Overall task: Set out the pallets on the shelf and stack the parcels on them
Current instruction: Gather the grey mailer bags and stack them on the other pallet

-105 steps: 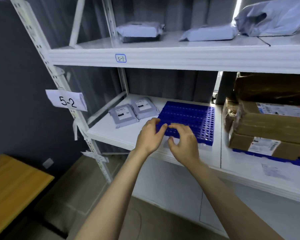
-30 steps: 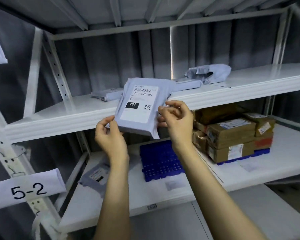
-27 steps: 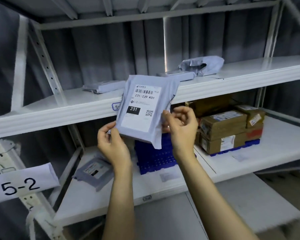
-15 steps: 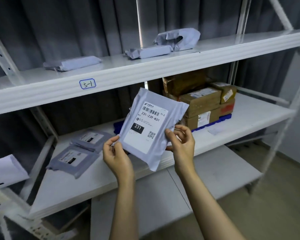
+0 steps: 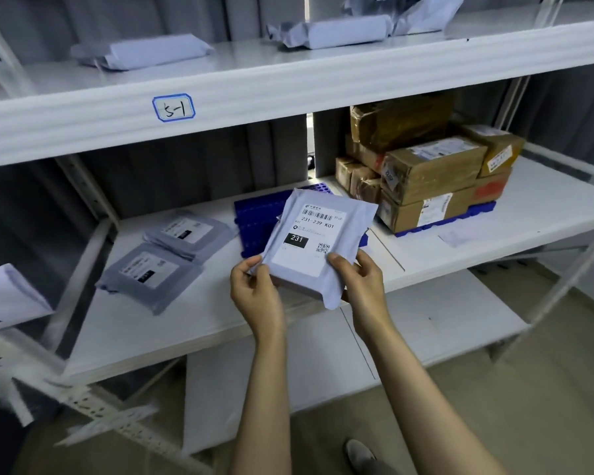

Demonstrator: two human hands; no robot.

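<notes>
I hold a grey mailer parcel (image 5: 318,241) with a white label reading 231, tilted above the front of the middle shelf (image 5: 199,323). My left hand (image 5: 254,289) pinches its lower left corner. My right hand (image 5: 360,279) grips its lower right edge, thumb on the label. Behind the parcel a blue perforated pallet (image 5: 258,217) lies on the shelf, partly hidden. A second blue pallet (image 5: 474,214) at the right carries stacked brown cardboard parcels (image 5: 432,180).
Two grey mailers (image 5: 165,255) lie on the middle shelf left of the pallet. The upper shelf, marked 5-1 (image 5: 174,107), holds more grey mailers (image 5: 141,51). A lower shelf (image 5: 426,323) and the floor lie beneath, with a slanted upright (image 5: 83,186) at left.
I took a grey mailer from the upper shelf with both hands and lowered it in front of the blue pallet. My view has tipped downward with it.
</notes>
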